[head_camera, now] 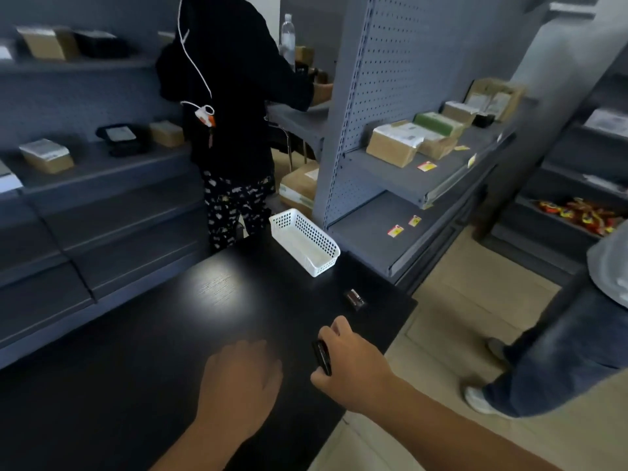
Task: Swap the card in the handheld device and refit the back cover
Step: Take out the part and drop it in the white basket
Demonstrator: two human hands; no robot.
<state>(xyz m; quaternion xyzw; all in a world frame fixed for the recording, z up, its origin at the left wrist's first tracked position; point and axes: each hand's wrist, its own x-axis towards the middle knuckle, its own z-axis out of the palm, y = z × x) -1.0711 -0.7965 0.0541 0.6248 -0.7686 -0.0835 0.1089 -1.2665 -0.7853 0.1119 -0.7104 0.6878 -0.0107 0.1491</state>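
Note:
My right hand (353, 365) is closed around a slim black handheld device (322, 355), held edge-on just above the black table (170, 334) near its right side. My left hand (243, 379) hovers palm down over the table to the left of the device; its fingertips are hidden, and I see nothing in it. A small dark rectangular piece with a reddish face (354, 298) lies on the table beyond my right hand; whether it is a cover or a battery is unclear. No card is visible.
A white perforated plastic basket (306, 241) stands at the table's far edge. A person in a black top (227, 96) stands behind the table at grey shelves with boxes. Another person's legs (543, 351) are on the floor at right.

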